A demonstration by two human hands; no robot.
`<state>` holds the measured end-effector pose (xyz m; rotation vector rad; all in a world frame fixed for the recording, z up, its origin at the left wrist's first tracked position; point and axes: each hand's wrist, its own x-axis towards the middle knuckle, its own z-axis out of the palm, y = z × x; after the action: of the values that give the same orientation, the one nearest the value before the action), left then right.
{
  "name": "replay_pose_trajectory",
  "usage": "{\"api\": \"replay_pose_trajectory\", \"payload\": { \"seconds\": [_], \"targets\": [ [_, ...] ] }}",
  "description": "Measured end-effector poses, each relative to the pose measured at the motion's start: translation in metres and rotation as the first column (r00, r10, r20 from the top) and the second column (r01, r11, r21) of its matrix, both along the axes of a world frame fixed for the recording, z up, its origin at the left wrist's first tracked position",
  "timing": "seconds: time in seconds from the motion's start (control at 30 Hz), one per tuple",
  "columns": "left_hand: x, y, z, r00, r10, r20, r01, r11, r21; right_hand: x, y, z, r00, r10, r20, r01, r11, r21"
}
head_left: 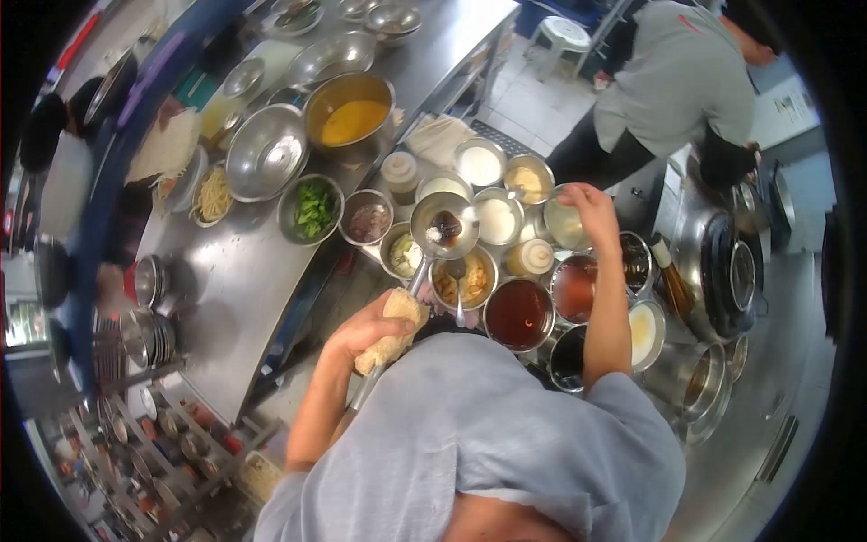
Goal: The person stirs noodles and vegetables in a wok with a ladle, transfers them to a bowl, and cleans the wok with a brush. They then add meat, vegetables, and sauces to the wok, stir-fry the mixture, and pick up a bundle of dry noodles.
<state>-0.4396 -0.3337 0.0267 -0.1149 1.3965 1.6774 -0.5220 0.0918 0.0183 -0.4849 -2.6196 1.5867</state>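
My left hand (pixel 366 330) is wrapped round the long handle of a metal ladle (pixel 422 273), with a pale cloth (pixel 394 332) bunched about the grip. Dark sauce and a little white powder lie in the ladle's bowl (pixel 449 246), which is held level above the seasoning pots. My right hand (pixel 589 215) is over a metal pot of pale yellowish contents (pixel 562 226). Its fingers are pinched together; anything between them is too small to tell. A spoon stands in a bowl of chopped yellowish pieces (pixel 471 287) below the ladle.
Pots of red-brown sauce (pixel 519 314) and white seasonings (pixel 479 164) crowd around. On the left, a steel counter (pixel 226 312) bears bowls of greens (pixel 314 210) and yellow liquid (pixel 354 117). A wok stove (pixel 727 271) is at right. Another person (pixel 682 81) bends nearby.
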Motion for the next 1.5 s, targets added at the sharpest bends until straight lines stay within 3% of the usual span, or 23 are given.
{"api": "replay_pose_trajectory", "payload": {
  "seconds": [0.07,0.23,0.57,0.63,0.7,0.77,0.87,0.97,1.0,1.03,1.1,1.17,1.23,1.3,1.37,1.47,1.5],
  "targets": [
    [-0.008,0.012,-0.002,0.999,-0.020,0.031,0.018,0.998,0.054,-0.015,0.017,-0.026,0.997,-0.028,-0.071,0.032,0.997,0.064],
    [-0.008,0.017,0.010,0.995,-0.026,0.093,0.019,0.997,0.081,-0.046,0.029,-0.098,0.992,-0.128,-0.016,0.129,0.967,0.221],
    [0.002,0.013,0.020,0.990,0.056,0.129,-0.062,0.997,0.046,-0.047,0.027,-0.094,0.971,-0.225,0.085,0.232,0.968,-0.094],
    [0.002,0.012,0.018,0.995,0.031,0.098,-0.030,1.000,-0.004,-0.035,0.026,-0.061,0.967,-0.229,0.108,0.243,0.960,-0.137],
    [-0.002,0.010,0.017,0.999,0.009,0.031,-0.008,1.000,-0.021,-0.027,0.049,-0.063,0.986,-0.164,0.008,0.159,0.942,-0.296],
    [-0.007,0.016,0.015,0.998,-0.018,-0.067,0.017,1.000,-0.017,-0.009,0.039,-0.016,0.975,-0.217,0.040,0.211,0.868,-0.449],
    [-0.011,0.016,0.010,0.998,-0.053,-0.016,0.053,0.998,0.023,-0.016,0.040,-0.020,0.988,-0.137,0.069,0.153,0.922,-0.355],
    [-0.006,0.008,0.028,0.995,-0.064,0.079,0.057,0.995,0.088,-0.032,0.040,-0.039,0.967,0.021,0.253,0.027,0.983,-0.184],
    [0.000,-0.001,0.034,0.992,-0.049,0.116,0.036,0.993,0.111,-0.037,0.035,-0.042,0.964,0.095,0.250,-0.093,0.995,-0.020],
    [0.007,-0.012,0.033,0.995,-0.024,0.098,0.017,0.997,0.076,-0.038,0.010,-0.013,0.941,0.013,0.338,-0.107,0.959,0.263],
    [0.025,-0.034,0.029,0.998,0.014,0.061,-0.014,1.000,0.006,-0.051,-0.023,0.005,0.956,0.198,0.216,-0.275,0.861,0.428],
    [0.047,-0.052,0.021,0.997,0.066,-0.046,-0.070,0.995,-0.077,-0.071,-0.086,0.010,0.920,0.369,0.132,-0.378,0.749,0.544],
    [0.065,-0.062,0.023,0.986,0.143,-0.088,-0.153,0.981,-0.119,-0.105,-0.144,-0.045,0.837,0.546,0.042,-0.517,0.761,0.391],
    [0.082,-0.068,0.022,0.965,0.241,-0.107,-0.251,0.963,-0.095,-0.109,-0.208,-0.066,0.903,0.429,0.007,-0.305,0.631,0.713],
    [0.092,-0.070,0.027,0.941,0.315,-0.120,-0.328,0.939,-0.108,-0.121,-0.241,-0.085,0.912,0.408,-0.052,-0.329,0.799,0.504],
    [0.103,-0.076,0.023,0.913,0.364,-0.185,-0.388,0.914,-0.117,-0.131,-0.259,-0.102,0.875,0.457,-0.160,-0.411,0.875,0.254],
    [0.105,-0.078,0.022,0.907,0.387,-0.165,-0.408,0.906,-0.114,-0.130,-0.261,-0.104,0.812,0.537,-0.230,-0.436,0.818,0.375]
  ]
}}
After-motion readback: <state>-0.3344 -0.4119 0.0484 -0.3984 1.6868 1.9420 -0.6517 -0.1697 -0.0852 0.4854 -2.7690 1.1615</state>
